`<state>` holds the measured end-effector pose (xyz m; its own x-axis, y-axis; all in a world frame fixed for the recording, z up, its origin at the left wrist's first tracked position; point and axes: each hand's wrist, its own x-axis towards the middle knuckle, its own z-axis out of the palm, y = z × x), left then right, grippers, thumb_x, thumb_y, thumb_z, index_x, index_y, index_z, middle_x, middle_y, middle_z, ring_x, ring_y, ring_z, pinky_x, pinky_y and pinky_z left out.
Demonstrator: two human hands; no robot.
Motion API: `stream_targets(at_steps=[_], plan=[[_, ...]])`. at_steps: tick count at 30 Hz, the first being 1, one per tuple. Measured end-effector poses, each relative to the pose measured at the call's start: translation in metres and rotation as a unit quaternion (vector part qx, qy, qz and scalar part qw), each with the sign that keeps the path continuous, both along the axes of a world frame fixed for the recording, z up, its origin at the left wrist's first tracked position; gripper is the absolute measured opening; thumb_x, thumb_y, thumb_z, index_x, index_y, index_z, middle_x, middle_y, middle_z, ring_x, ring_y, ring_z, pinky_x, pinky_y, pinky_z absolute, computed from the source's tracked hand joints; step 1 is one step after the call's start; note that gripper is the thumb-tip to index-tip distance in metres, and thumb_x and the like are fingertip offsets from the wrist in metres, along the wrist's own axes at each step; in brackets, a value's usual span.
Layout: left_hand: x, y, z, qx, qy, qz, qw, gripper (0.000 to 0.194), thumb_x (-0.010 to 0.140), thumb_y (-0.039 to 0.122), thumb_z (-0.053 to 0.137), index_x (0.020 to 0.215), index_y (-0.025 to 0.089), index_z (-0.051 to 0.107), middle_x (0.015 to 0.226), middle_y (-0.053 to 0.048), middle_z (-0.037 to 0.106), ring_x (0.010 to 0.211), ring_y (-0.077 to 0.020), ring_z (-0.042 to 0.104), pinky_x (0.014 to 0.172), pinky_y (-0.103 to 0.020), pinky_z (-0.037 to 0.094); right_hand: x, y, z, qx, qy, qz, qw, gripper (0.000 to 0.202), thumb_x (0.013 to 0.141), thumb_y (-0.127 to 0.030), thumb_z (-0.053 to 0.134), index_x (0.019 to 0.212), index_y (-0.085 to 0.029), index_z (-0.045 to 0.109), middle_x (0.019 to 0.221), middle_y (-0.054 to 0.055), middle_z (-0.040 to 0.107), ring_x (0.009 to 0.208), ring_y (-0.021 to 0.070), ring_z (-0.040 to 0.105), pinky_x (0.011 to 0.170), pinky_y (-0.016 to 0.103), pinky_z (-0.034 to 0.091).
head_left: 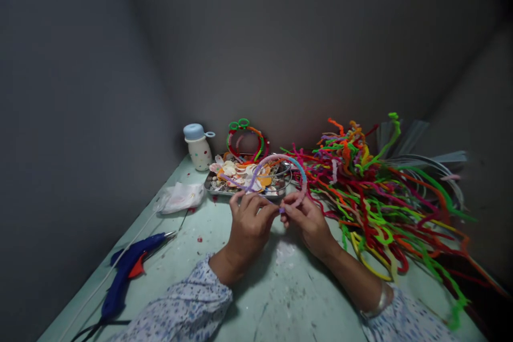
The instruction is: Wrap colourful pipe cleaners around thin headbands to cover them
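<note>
Both hands busy: left hand (250, 222) and right hand (311, 224) pinch the band (278, 156), fingertips nearly meeting at its near end. Band's held up over mid worktop (216, 256), in front of the tray (226, 193) by the back edge. My read: well along. Arch already covered in purple, pink and blue; a purple strand (230, 178) juts out left, so that end looks unfinished. No ornament visible on it. Glue gun (124, 267) lies by left edge, stems (372, 208) heaped along right.
</note>
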<state>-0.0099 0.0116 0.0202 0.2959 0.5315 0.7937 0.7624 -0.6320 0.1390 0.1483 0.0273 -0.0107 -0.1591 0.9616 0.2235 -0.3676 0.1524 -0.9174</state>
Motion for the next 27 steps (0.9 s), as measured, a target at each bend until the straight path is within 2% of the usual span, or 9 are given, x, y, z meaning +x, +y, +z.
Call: stream_targets(at_steps=[4,10,27], plan=[[-0.0015,0.0016,-0.0021,0.006,-0.006,0.017,1.0,0.007,0.086,0.022,0.059,0.09,0.022,0.065,0.084,-0.002,0.068,0.086,-0.0188,0.056,0.087,-0.04,0.03,-0.0002,0.0003,0.0015,0.008,-0.018,-0.029,0.999,0.02,0.08,-0.033,0.068,0.09,-0.019,0.058,0.074,0.0,0.062,0.064,0.0136,0.059,0.057,0.026,0.049],[-0.0017,0.0009,-0.0031,0.0,0.002,0.019,1.0,0.006,0.086,0.023,0.059,0.09,0.022,0.065,0.085,-0.002,0.067,0.086,-0.0186,0.055,0.083,-0.038,0.03,0.0006,0.0013,-0.0009,-0.005,0.005,-0.012,1.0,0.018,0.08,-0.032,0.068,0.089,-0.019,0.059,0.072,0.0,0.063,0.063,0.0138,0.06,0.058,0.026,0.05],[-0.005,0.0017,-0.0045,0.018,-0.005,-0.007,1.0,0.007,0.085,0.02,0.061,0.09,0.022,0.065,0.085,-0.003,0.067,0.085,-0.0178,0.057,0.085,-0.038,0.035,-0.0006,0.0003,0.0008,-0.016,0.024,-0.012,1.0,0.018,0.078,-0.032,0.071,0.084,-0.02,0.06,0.071,-0.001,0.064,0.061,0.013,0.06,0.056,0.024,0.048]])
